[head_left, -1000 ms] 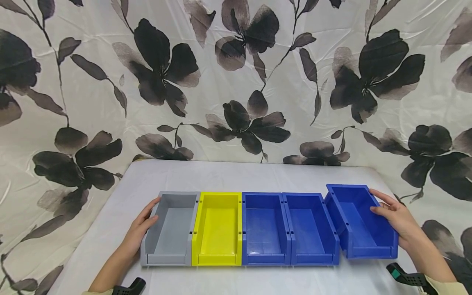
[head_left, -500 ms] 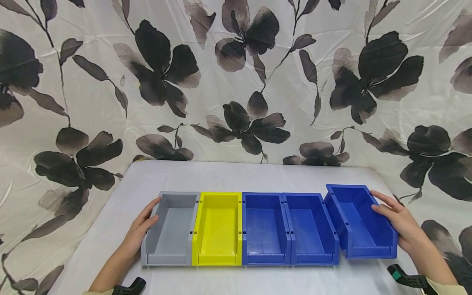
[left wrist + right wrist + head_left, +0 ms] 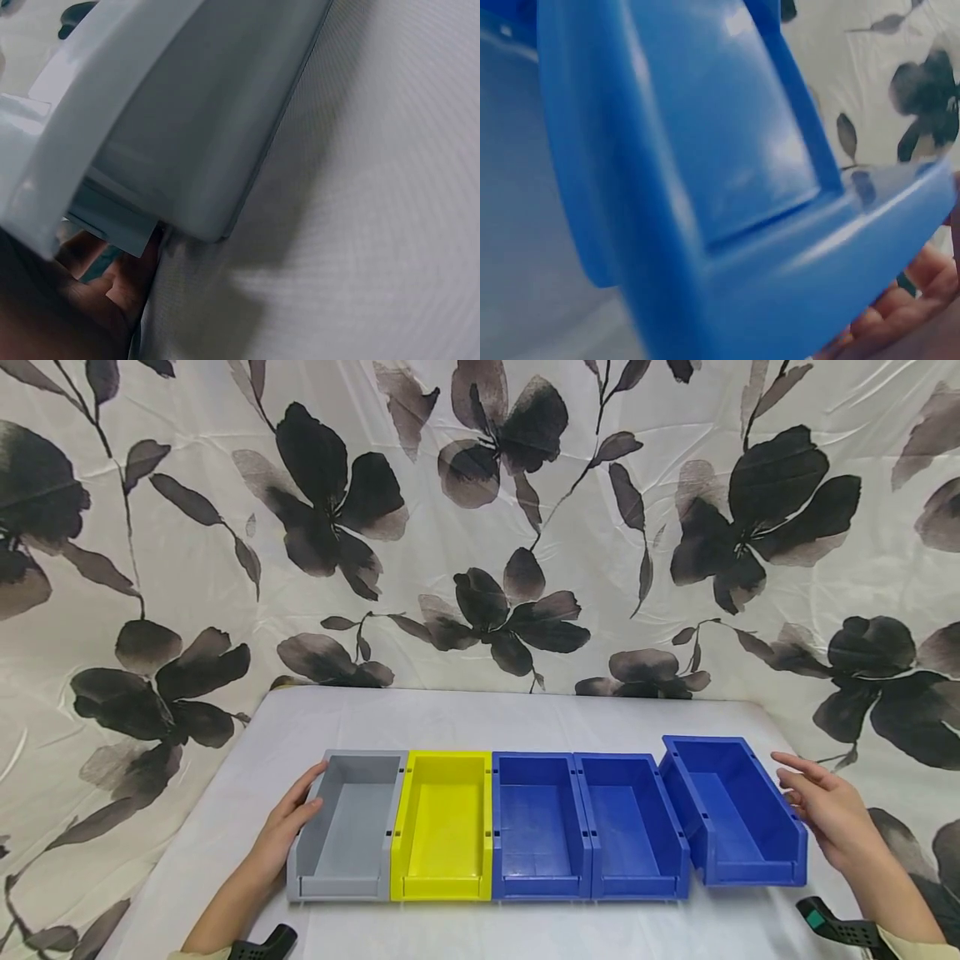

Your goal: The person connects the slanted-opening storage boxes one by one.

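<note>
My left hand (image 3: 279, 827) holds the left side of a grey plastic storage bin (image 3: 352, 827), with thumb and a fingertip at its rim. In the left wrist view, fingers (image 3: 124, 285) reach under the lip of the grey bin (image 3: 187, 127). To the right, my right hand (image 3: 828, 814) is just off the outer side of the end blue bin (image 3: 742, 810), its fingers loosely bent and holding nothing. That bin sits slightly turned and further back than the others. In the right wrist view the fingers (image 3: 896, 307) show beyond the blue bin's front edge (image 3: 840, 262).
Between the grey and end bins stand a yellow bin (image 3: 446, 827) and two blue bins, one (image 3: 542, 827) beside the yellow and another (image 3: 626, 827) to its right. They stand side by side on a white-covered table (image 3: 510, 718). A floral curtain (image 3: 420, 543) hangs behind.
My right hand has let go of the end blue bin and drawn away to the right. The left hand and the bins stay in place.
</note>
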Demonstrator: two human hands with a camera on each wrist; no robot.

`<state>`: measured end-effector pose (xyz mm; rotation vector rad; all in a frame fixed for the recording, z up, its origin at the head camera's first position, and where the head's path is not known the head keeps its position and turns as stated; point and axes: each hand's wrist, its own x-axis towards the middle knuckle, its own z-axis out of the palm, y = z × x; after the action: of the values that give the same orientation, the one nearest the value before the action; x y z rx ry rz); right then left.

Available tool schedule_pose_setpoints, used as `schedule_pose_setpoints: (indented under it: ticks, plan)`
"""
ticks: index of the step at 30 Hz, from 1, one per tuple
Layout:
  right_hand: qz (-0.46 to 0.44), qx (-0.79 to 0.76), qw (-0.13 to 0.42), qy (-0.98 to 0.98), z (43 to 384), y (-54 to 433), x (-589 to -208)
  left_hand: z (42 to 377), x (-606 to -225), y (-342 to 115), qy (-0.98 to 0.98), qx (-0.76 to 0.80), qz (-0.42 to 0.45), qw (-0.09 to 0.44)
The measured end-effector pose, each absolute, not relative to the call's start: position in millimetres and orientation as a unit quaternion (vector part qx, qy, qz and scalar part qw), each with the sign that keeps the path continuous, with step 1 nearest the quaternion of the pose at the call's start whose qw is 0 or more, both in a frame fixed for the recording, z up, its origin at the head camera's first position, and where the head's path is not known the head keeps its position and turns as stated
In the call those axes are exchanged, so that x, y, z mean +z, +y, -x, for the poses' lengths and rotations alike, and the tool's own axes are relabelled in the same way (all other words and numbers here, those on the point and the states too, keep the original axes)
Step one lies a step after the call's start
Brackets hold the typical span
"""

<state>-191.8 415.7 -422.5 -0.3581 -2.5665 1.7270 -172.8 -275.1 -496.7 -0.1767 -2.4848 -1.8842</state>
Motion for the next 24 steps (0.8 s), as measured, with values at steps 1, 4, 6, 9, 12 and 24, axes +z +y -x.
schedule_pose_setpoints:
  ticks: [1,4,6,9,12,24]
  plan:
    - [0.110,0.524,0.032,-0.844,190.6,412.5,-420.7,172.6,-496.3,-274.8,-0.795,-0.604,0.056,0.010]
    - [0.088,0.417,0.088,-0.900,187.5,399.7,-412.9,172.6,-495.7,-274.5,-0.794,-0.605,0.056,0.010]
    - [0.060,0.369,0.119,-0.920,186.2,389.9,-407.5,172.7,-495.8,-274.4,-0.794,-0.605,0.057,0.010]
    - [0.002,0.331,0.148,-0.932,185.4,376.3,-400.4,173.2,-496.1,-274.5,-0.795,-0.603,0.058,0.011]
    - [-0.042,0.330,0.153,-0.930,184.7,365.4,-395.9,173.4,-496.9,-274.9,-0.797,-0.601,0.057,0.008]
    - [-0.138,0.308,0.101,-0.936,182.3,331.7,-393.9,172.9,-494.5,-273.9,-0.798,-0.600,0.053,0.010]
